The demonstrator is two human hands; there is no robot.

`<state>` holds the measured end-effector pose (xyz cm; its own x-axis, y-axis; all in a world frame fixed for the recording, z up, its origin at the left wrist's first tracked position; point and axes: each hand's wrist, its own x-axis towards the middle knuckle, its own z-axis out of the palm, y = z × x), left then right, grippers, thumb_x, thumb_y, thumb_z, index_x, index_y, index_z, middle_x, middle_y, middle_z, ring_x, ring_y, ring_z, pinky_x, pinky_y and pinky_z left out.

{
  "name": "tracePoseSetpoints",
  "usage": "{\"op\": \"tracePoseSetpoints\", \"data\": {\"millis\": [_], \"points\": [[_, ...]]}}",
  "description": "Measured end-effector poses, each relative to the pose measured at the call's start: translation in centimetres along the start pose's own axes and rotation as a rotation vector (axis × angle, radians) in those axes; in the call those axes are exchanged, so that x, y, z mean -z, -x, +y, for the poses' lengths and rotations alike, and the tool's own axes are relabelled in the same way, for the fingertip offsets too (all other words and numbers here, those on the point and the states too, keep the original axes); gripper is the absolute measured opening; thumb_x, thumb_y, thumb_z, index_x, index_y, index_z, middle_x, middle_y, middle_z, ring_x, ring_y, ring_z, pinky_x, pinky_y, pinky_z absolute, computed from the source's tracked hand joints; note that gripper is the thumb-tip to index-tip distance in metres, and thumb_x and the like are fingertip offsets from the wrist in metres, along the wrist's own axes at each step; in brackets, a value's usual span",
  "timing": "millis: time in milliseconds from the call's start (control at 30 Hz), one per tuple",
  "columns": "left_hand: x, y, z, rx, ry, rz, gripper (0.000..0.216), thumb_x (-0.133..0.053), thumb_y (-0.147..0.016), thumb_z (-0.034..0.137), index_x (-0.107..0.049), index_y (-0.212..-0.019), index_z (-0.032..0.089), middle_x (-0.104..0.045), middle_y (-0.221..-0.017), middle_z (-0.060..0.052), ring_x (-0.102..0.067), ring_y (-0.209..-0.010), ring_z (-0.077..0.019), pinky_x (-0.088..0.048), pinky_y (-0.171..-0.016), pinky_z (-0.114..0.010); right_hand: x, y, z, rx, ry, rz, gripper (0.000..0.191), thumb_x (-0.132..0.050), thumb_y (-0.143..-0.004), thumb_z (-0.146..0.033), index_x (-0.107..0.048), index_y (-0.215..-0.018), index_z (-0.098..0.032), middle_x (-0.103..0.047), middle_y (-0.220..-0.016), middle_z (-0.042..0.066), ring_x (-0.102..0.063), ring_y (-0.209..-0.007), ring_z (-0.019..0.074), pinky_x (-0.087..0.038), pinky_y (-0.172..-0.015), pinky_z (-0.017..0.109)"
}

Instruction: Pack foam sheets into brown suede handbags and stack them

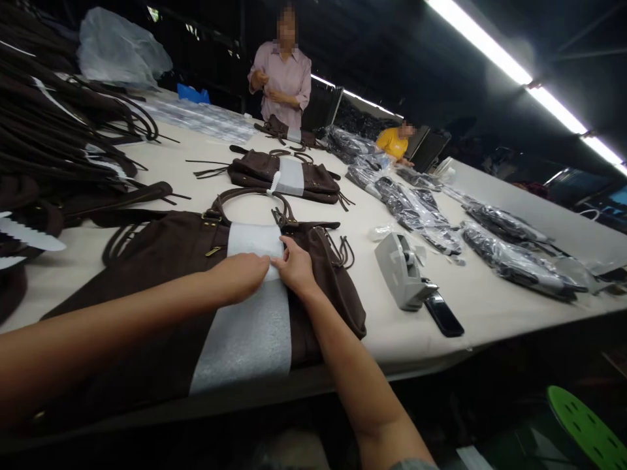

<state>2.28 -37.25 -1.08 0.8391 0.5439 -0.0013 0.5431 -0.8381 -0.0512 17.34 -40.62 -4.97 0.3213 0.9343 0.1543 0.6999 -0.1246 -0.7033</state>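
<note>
A dark brown handbag (166, 261) lies flat on the white table (372, 274) in front of me, wrapped round its middle by a white foam sheet (249, 326). My left hand (240, 274) rests on the sheet with its fingers curled down. Beside it, my right hand (296, 264) pinches the sheet's edge near the bag's top. The two hands almost touch.
A second wrapped brown bag (284, 175) lies farther back, a third beside a standing person in a pink shirt (283, 78). A tape dispenser (402, 271) and a phone (443, 313) sit to the right. Bagged dark items (514, 261) line the right side. Straps (59, 130) pile at the left.
</note>
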Motion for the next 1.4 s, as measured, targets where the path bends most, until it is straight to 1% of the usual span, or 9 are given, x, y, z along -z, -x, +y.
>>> {"op": "tracePoseSetpoints", "data": {"millis": [167, 333, 600, 800, 967, 1067, 1267, 1333, 1400], "points": [[-1.5, -0.1, 4.5, 0.159, -0.212, 0.015, 0.032, -0.027, -0.092, 0.006, -0.057, -0.103, 0.008, -0.064, -0.086, -0.016, -0.065, -0.075, -0.0266, -0.041, -0.052, -0.029, 0.5, 0.1, 0.0, -0.123, -0.103, 0.012, 0.052, -0.068, -0.080, -0.015, -0.055, -0.130, -0.018, -0.066, -0.079, 0.000, -0.065, -0.079, 0.0188, -0.049, -0.083, 0.030], [-3.0, 1.8, 3.5, 0.112, -0.399, 0.247, 0.024, -0.039, -0.098, 0.029, -0.054, -0.087, 0.014, -0.055, -0.078, -0.009, -0.060, -0.072, -0.0245, -0.045, -0.057, -0.033, 1.0, -0.2, 0.7, -0.268, -0.385, -0.103, 0.006, -0.061, -0.088, -0.020, -0.065, -0.089, -0.018, -0.062, -0.059, -0.002, -0.065, -0.058, 0.0154, -0.050, -0.066, 0.026], [-3.4, 2.2, 2.4, 0.088, -0.259, 0.364, 0.031, -0.044, -0.097, 0.031, -0.056, -0.115, 0.010, -0.061, -0.087, -0.008, -0.062, -0.076, -0.0220, -0.047, -0.057, -0.031, 0.2, -2.0, 1.3, -0.309, -0.338, -0.096, 0.013, -0.064, -0.085, -0.027, -0.073, -0.080, -0.019, -0.063, -0.058, 0.000, -0.060, -0.053, 0.0152, -0.045, -0.055, 0.024], [-3.2, 1.3, 1.7, 0.064, -0.246, 0.362, 0.023, -0.043, -0.088, 0.002, -0.060, -0.101, 0.012, -0.062, -0.078, -0.004, -0.063, -0.072, -0.0207, -0.043, -0.052, -0.031, -0.4, -2.3, 1.9, -0.309, -0.458, -0.051, 0.013, -0.062, -0.081, -0.021, -0.072, -0.076, -0.016, -0.059, -0.053, -0.003, -0.051, -0.041, 0.0101, -0.039, -0.046, 0.020], [-2.1, 1.7, 0.6, -0.034, -0.170, 0.598, 0.030, -0.044, -0.086, -0.001, -0.058, -0.107, 0.015, -0.065, -0.088, -0.002, -0.062, -0.080, -0.0204, -0.047, -0.064, -0.033, -0.9, -2.9, 1.7, -0.388, -0.518, -0.050, 0.014, -0.064, -0.077, -0.021, -0.069, -0.065, -0.014, -0.055, -0.048, -0.004, -0.047, -0.039, 0.0077, -0.035, -0.042, 0.017], [-1.7, 2.2, 0.6, -0.044, -0.123, 0.670, 0.033, -0.045, -0.085, -0.001, -0.056, -0.113, 0.014, -0.065, -0.093, -0.003, -0.062, -0.084, -0.0198, -0.048, -0.070, -0.033, -1.1, -3.7, 1.3, -0.422, -0.521, -0.056, 0.018, -0.065, -0.075, -0.020, -0.066, -0.058, -0.014, -0.051, -0.044, -0.004, -0.045, -0.039, 0.0075, -0.033, -0.042, 0.017], [-2.3, 2.0, 1.7, -0.163, -0.234, 0.508, 0.026, -0.042, -0.079, -0.006, -0.056, -0.073, 0.015, -0.056, -0.070, -0.005, -0.058, -0.063, -0.0209, -0.047, -0.054, -0.033, -1.4, -4.5, 1.2, -0.397, -0.513, -0.045, 0.022, -0.060, -0.072, -0.011, -0.058, -0.051, -0.016, -0.048, -0.043, -0.005, -0.042, -0.040, 0.0072, -0.029, -0.041, 0.016], [-2.7, 1.7, 2.1, -0.168, -0.247, 0.422, 0.028, -0.042, -0.077, -0.008, -0.056, -0.069, 0.015, -0.056, -0.069, -0.005, -0.058, -0.062, -0.0211, -0.049, -0.054, -0.032, -1.1, -4.2, 1.0, -0.400, -0.501, -0.054, 0.023, -0.058, -0.074, -0.010, -0.056, -0.052, -0.016, -0.049, -0.045, -0.004, -0.044, -0.041, 0.0073, -0.031, -0.042, 0.017], [-2.9, 1.5, 2.5, -0.139, -0.221, 0.326, 0.029, -0.040, -0.077, -0.009, -0.058, -0.072, 0.014, -0.058, -0.071, -0.006, -0.059, -0.065, -0.0216, -0.049, -0.056, -0.032, -0.6, -3.5, 0.5, -0.369, -0.419, 0.028, 0.019, -0.056, -0.079, -0.013, -0.060, -0.062, -0.016, -0.055, -0.053, -0.003, -0.050, -0.045, 0.0085, -0.037, -0.047, 0.017]]}}
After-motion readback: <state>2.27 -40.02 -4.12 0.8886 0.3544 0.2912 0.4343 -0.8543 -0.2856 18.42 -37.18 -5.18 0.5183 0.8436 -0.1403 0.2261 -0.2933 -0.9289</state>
